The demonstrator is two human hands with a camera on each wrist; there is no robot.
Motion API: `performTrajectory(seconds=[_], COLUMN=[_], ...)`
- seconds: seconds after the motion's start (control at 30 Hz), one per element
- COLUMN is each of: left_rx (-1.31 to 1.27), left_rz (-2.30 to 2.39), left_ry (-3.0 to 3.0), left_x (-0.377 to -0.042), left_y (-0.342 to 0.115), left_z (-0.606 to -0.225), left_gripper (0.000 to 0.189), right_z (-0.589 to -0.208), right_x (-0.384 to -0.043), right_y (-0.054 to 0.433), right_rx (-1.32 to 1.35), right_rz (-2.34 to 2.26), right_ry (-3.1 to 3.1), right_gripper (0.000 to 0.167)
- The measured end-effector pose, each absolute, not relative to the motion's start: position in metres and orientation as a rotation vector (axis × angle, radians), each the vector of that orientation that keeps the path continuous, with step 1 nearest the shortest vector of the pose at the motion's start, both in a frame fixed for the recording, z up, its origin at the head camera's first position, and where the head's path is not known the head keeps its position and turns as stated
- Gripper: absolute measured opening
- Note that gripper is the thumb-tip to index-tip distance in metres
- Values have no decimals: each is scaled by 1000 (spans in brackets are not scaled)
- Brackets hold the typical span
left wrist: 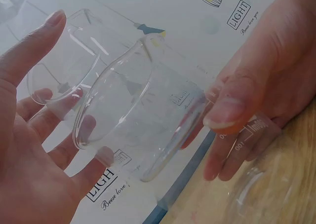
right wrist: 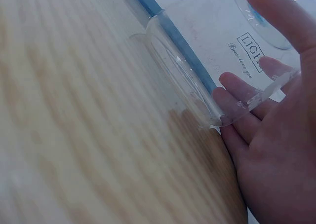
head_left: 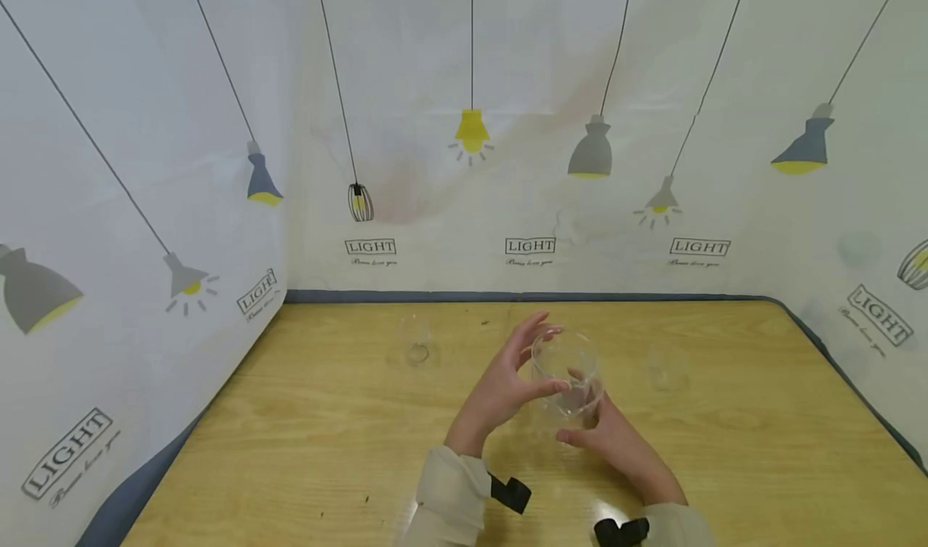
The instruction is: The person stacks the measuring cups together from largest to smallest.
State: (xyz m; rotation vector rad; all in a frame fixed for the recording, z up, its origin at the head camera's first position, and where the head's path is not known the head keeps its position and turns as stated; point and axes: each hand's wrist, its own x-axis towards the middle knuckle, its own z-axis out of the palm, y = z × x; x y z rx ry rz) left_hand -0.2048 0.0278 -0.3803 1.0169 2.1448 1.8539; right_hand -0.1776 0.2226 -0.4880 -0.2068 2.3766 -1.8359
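A clear glass beaker (head_left: 573,362) is between my two hands in the head view, its wide mouth facing up. My left hand (head_left: 507,382) holds it, thumb in front and fingers behind. In the left wrist view this spouted beaker (left wrist: 128,105) appears tilted. Below it is a second clear beaker with white volume marks (left wrist: 252,140). My right hand (head_left: 619,442) grips this marked beaker, fingers behind its wall (right wrist: 197,105). The two beakers overlap; I cannot tell how far one sits inside the other. Another glass outline (left wrist: 64,61) shows beside my left thumb, its kind unclear.
A small clear glass vessel (head_left: 416,350) stands on the wooden table (head_left: 326,418) to the left. Another faint clear vessel (head_left: 663,370) is on the right. A lamp-printed cloth (head_left: 435,233) surrounds the table's back and sides.
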Motion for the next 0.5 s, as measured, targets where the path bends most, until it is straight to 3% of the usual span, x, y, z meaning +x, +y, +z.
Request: performTrajectory(seconds=[0.33, 0.5], left_rx=[1008, 958], left_rz=[1820, 1819], left_ry=[2137, 2118], left_x=[-208, -207], left_y=[27, 27], left_z=[-384, -387], left_gripper=[79, 79], right_z=[-462, -467], right_x=[-169, -170], right_y=[219, 220], right_rx=[-270, -301], right_rz=[-1881, -1915], right_ry=[2307, 2285], right_gripper=[87, 87])
